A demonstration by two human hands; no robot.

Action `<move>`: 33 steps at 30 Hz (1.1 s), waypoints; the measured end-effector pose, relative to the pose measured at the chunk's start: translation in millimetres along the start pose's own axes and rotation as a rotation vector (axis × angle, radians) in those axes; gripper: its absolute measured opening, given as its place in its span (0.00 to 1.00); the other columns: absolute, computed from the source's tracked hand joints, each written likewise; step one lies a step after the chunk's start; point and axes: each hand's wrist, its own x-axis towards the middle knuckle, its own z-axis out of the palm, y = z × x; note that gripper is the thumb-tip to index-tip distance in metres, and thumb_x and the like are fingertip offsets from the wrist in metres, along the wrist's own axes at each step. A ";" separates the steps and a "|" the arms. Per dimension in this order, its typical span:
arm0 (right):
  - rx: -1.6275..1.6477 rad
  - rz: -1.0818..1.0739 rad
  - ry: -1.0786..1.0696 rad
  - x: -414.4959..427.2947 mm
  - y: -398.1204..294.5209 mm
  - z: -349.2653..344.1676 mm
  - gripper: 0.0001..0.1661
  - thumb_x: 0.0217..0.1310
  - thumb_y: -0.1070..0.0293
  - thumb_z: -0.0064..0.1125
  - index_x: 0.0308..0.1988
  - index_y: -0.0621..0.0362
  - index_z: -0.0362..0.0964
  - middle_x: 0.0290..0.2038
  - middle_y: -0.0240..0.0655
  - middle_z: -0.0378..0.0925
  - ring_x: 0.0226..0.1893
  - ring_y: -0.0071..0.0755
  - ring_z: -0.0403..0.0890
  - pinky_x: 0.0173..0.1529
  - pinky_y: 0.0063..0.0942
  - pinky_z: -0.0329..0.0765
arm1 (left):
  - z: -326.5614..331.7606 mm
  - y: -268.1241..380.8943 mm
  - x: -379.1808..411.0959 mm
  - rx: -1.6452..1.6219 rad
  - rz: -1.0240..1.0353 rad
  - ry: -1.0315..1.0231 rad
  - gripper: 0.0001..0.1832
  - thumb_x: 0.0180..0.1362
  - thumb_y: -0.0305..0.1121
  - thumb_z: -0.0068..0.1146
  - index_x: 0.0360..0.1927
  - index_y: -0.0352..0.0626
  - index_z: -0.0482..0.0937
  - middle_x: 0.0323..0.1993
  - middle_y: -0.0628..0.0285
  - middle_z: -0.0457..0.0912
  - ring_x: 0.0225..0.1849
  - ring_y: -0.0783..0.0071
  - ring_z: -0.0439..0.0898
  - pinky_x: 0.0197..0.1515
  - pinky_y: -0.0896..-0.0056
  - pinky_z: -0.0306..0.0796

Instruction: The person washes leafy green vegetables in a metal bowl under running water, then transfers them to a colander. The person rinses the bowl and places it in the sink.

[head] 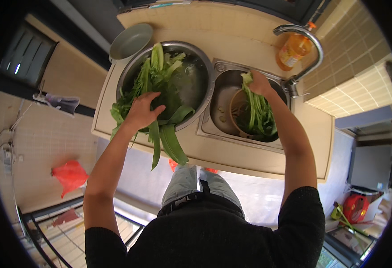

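Observation:
A large steel basin [211,87] of water stands on the counter at left, with leafy green vegetables [155,73] piled along its left side. Several long leaves hang over its near rim. My left hand [145,109] rests on or just above these greens, thumb and fingers apart. To the right, my right hand [259,83] grips the stem end of a bunch of leafy greens [257,110] over the sink. The leaves of that bunch hang into a brown plastic strainer basket [233,106] inside the steel sink [220,88]. My right fingertips are partly hidden.
A curved chrome faucet [319,50] rises at the sink's back right, beside an orange soap bottle [291,52]. An empty grey-green bowl [132,40] sits behind the basin on the left. A tiled wall [353,63] borders the counter's right end.

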 end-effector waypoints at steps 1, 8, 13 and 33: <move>0.051 0.068 0.019 2.4 9.3 21.0 0.24 0.42 0.70 0.53 0.44 0.64 0.65 0.37 0.52 0.74 0.41 0.57 0.74 0.44 0.43 0.71 | -3.1 -1.3 -4.6 -0.011 -0.025 0.020 0.25 0.48 0.38 0.59 0.49 0.38 0.72 0.49 0.46 0.72 0.51 0.50 0.71 0.53 0.61 0.65; 0.181 0.296 0.181 -18.9 58.6 116.6 0.26 0.41 0.72 0.57 0.46 0.61 0.65 0.43 0.52 0.67 0.42 0.57 0.70 0.43 0.45 0.71 | 3.6 -0.1 -4.8 0.025 -0.072 0.115 0.23 0.48 0.37 0.60 0.48 0.39 0.73 0.48 0.46 0.72 0.51 0.50 0.71 0.52 0.63 0.65; 0.031 0.200 0.200 -56.2 59.8 155.2 0.34 0.42 0.70 0.61 0.52 0.58 0.59 0.47 0.54 0.61 0.45 0.57 0.66 0.43 0.47 0.71 | 14.3 -4.4 -8.8 0.104 -0.102 0.157 0.22 0.48 0.37 0.60 0.48 0.41 0.73 0.49 0.46 0.71 0.51 0.50 0.70 0.53 0.63 0.65; -0.064 0.214 -0.096 -58.1 23.9 15.4 0.51 0.41 0.66 0.68 0.62 0.50 0.46 0.53 0.53 0.58 0.52 0.58 0.64 0.51 0.46 0.69 | -42.7 -58.7 -6.8 -0.151 -0.340 0.145 0.24 0.51 0.41 0.57 0.51 0.41 0.72 0.44 0.51 0.77 0.44 0.65 0.75 0.45 0.72 0.67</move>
